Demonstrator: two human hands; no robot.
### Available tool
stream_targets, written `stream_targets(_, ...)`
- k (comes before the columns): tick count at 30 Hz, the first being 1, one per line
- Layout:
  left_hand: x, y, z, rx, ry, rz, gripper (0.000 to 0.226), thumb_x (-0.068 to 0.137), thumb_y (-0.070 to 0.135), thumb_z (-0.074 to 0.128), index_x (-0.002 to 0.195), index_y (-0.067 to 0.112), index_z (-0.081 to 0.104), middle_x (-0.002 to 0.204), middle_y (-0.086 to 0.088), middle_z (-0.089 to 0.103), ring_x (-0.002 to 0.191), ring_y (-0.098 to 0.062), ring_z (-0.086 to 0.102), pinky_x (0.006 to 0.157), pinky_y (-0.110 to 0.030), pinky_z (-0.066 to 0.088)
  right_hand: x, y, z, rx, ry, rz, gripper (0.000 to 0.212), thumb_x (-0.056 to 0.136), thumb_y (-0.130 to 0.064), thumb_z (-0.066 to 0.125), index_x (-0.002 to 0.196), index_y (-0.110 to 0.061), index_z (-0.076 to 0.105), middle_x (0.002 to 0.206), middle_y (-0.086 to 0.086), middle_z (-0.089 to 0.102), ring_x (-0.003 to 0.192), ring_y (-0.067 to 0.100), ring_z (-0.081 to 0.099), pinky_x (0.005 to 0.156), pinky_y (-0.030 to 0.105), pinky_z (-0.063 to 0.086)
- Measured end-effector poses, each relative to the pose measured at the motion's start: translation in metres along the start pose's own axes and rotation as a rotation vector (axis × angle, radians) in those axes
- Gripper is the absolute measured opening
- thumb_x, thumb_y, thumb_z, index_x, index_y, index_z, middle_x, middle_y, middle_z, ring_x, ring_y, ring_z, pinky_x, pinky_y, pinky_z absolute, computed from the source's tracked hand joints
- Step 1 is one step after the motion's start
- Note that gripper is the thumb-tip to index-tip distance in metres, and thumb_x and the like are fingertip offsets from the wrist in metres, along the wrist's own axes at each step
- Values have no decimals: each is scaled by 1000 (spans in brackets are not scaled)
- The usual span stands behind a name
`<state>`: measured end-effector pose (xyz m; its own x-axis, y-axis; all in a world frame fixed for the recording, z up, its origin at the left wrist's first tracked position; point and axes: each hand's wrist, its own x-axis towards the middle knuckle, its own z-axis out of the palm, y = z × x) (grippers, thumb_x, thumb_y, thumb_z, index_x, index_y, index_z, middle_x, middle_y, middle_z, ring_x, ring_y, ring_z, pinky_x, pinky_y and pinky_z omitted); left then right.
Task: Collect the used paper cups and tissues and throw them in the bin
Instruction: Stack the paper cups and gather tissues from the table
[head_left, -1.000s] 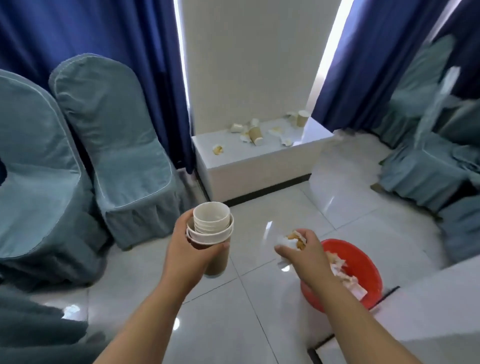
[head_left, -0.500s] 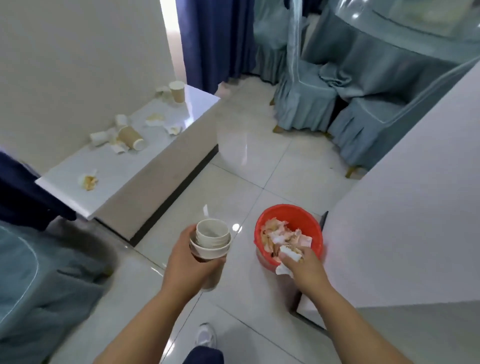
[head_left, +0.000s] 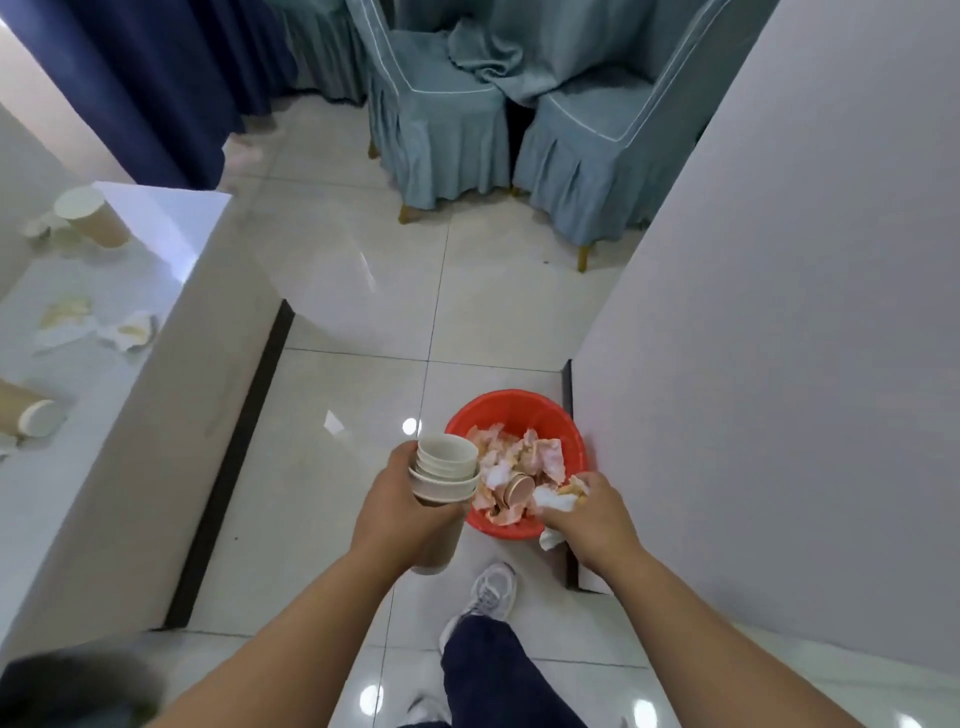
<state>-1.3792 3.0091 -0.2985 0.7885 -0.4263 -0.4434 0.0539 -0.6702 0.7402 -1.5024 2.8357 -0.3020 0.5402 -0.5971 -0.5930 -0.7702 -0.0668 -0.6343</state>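
My left hand (head_left: 402, 512) grips a stack of nested paper cups (head_left: 445, 470), held upright just left of the red bin (head_left: 511, 405) on the floor. My right hand (head_left: 592, 514) holds a wad of crumpled tissues (head_left: 558, 499) over the bin's near right rim. Inside the bin lie stained tissues and a brown cup. On the white ledge (head_left: 156, 374) at left stand one upright paper cup (head_left: 91, 215) and one tipped cup (head_left: 26, 413), with loose tissues (head_left: 98, 327) between them.
A white table (head_left: 779, 312) rises right beside the bin. Blue-covered chairs (head_left: 436, 104) stand at the back, dark blue curtains (head_left: 156, 78) at the back left. My foot in a white shoe (head_left: 491, 592) is just in front of the bin on the tiled floor.
My view has swung right and down and I have stepped closer to the bin. Both hands have moved over to it, still holding the cup stack and the tissues.
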Motion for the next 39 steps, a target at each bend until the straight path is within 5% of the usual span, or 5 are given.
stream_targets(6,81,48,30,48,-125,-108,113,65,36,84,150,29,9,146,-4,39,130,-28,44,100,-43,41,62,-8,-15,12,-16,107,48,66,-23,80,106,-19,53,100,0,64,88,16,63,73,30,54)
stream_targets(12,126,55,45,113,-243,-149,61,81,22,73,134,17,42,108,3,54,86,-9,47,64,-18,42,100,-10,-21,-7,20,188,54,67,-24,80,112,-18,51,108,3,59,96,23,61,84,40,53)
stream_targets(23,208,53,32,389,-393,-118,52,84,33,70,129,21,47,118,3,54,89,-13,53,60,-14,39,174,-6,15,105,136,355,89,40,-58,73,119,-19,54,117,7,57,104,27,59,89,42,52)
stream_targets(28,241,57,21,487,-447,-24,52,85,36,68,130,22,46,125,1,53,91,-12,53,65,-20,41,185,-10,29,128,231,421,79,62,-47,79,130,-19,49,129,8,51,114,29,55,95,43,50)
stream_targets(39,228,80,28,518,-596,147,41,86,33,66,123,20,51,109,5,56,92,-14,55,59,-17,37,116,-14,31,383,374,482,31,88,-33,66,112,-17,54,100,-7,52,94,14,53,81,27,41)
